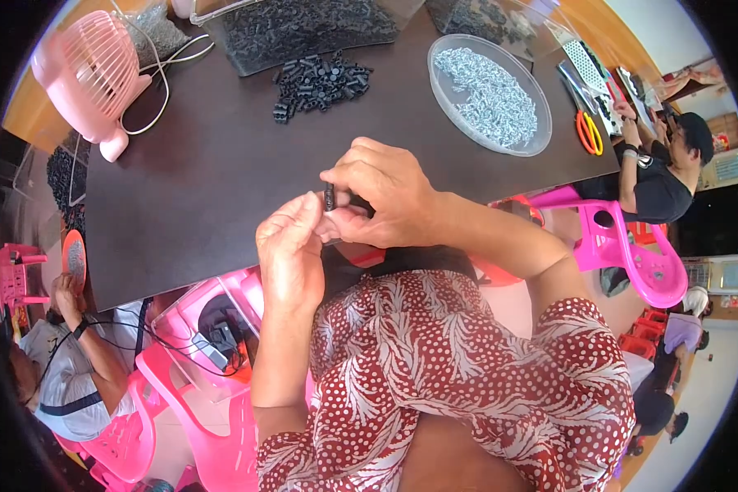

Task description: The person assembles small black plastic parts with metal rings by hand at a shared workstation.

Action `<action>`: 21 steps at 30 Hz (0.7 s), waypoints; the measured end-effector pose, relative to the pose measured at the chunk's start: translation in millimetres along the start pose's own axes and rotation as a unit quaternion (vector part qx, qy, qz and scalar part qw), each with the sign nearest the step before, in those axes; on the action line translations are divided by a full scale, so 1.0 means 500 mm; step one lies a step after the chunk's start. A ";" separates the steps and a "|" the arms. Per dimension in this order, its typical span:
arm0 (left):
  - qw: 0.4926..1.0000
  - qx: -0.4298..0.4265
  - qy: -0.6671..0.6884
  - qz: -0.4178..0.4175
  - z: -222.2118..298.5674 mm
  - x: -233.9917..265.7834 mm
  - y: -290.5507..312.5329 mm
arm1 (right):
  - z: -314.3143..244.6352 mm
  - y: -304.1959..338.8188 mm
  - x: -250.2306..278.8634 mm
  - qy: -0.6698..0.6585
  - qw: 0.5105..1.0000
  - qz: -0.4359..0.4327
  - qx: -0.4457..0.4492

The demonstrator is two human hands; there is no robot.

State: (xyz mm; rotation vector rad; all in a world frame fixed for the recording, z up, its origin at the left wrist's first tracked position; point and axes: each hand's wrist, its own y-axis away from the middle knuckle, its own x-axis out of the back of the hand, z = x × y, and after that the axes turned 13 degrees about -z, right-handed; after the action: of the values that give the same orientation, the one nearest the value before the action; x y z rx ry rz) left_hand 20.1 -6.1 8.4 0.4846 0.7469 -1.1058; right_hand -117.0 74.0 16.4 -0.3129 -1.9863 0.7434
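My right hand (pixel 385 197) is curled over from the right, its fingertips pinched tight on a small black cylindrical plastic part (pixel 330 198), which stands roughly upright between my two hands, just above the near edge of the dark brown table (pixel 205 189). My left hand (pixel 291 250) comes up from below with its fingers drawn together; their tips meet the lower end of the same part and press against my right thumb. Both hands are closed on it, with no gap showing between the fingers. The part is short, dark and ribbed-looking, but too small for me to tell more.

Farther across the table lies a loose heap of small black plastic pieces (pixel 320 82) of the same kind, well apart from my hands. To its right sits a round clear plastic dish (pixel 541 123) filled with small silvery metal bits (pixel 488 94). Behind the heap stands a clear plastic bin (pixel 221 37) of more black pieces. A pink plastic desk fan (pixel 86 70) stands at the far left corner, its white cable (pixel 160 74) looping over the tabletop. Orange-handled scissors (pixel 587 131) lie by the right edge. Another person in a black shirt (pixel 660 184) sits at the right on a pink plastic chair (pixel 631 246).
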 end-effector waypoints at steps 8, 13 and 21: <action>0.998 -0.026 -0.044 0.036 -0.026 0.016 0.011 | 0.001 0.000 -0.010 0.021 0.999 -0.004 0.030; 0.996 -0.042 -0.025 0.069 -0.029 0.010 0.011 | 0.004 -0.001 -0.015 0.019 0.999 0.009 0.042; 0.996 -0.053 -0.033 0.065 -0.032 0.019 0.006 | 0.011 0.000 -0.017 0.020 0.998 0.004 0.059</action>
State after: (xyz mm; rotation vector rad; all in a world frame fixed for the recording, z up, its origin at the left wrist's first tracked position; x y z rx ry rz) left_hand 20.6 0.2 -9.7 0.3997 0.7025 -0.9524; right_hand -117.3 67.9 8.3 -0.2631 -1.8969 0.8485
